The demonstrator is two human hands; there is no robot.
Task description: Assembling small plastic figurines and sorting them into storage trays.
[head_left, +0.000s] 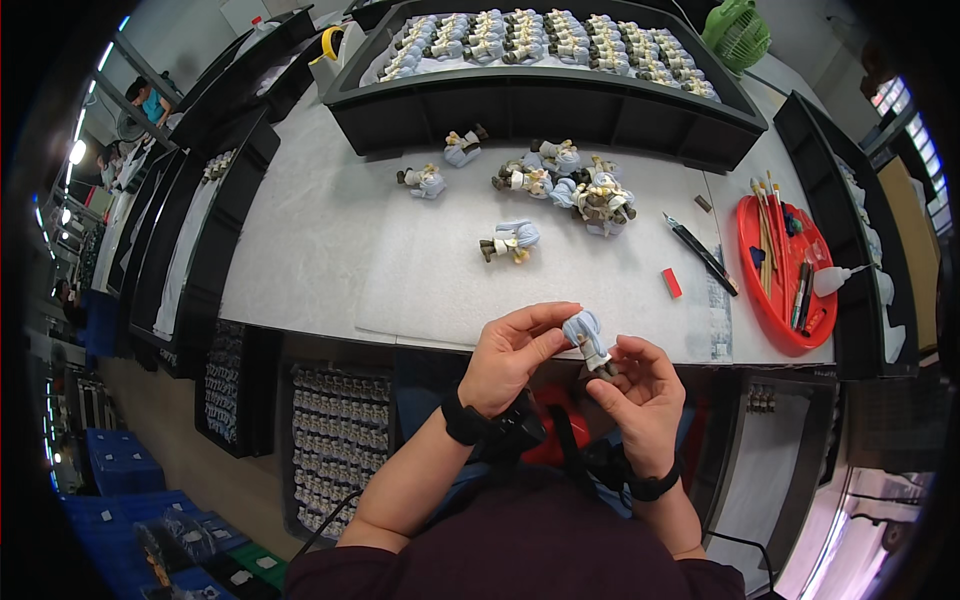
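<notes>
Between my two hands, at the table's near edge, is a small figurine (586,332) with pale blue hair, a white outfit and dark boots. My left hand (508,362) pinches it by the hair with thumb and fingers. On the other side, the fingers of my right hand (642,392) are curled round its legs and boots. Beyond my hands, a similar figurine (512,241) lies on the white sheet (430,285). Two more, one figurine (424,181) and another figurine (464,147), lie farther off to the left. Several others form a figurine pile (600,195) near the middle.
A large black tray (540,115) with rows of figurines stands at the back. To the right are a red dish (790,338) of brushes and pens, a craft knife (700,254) and a red block (671,283). A green fan (737,38) stands at the back right.
</notes>
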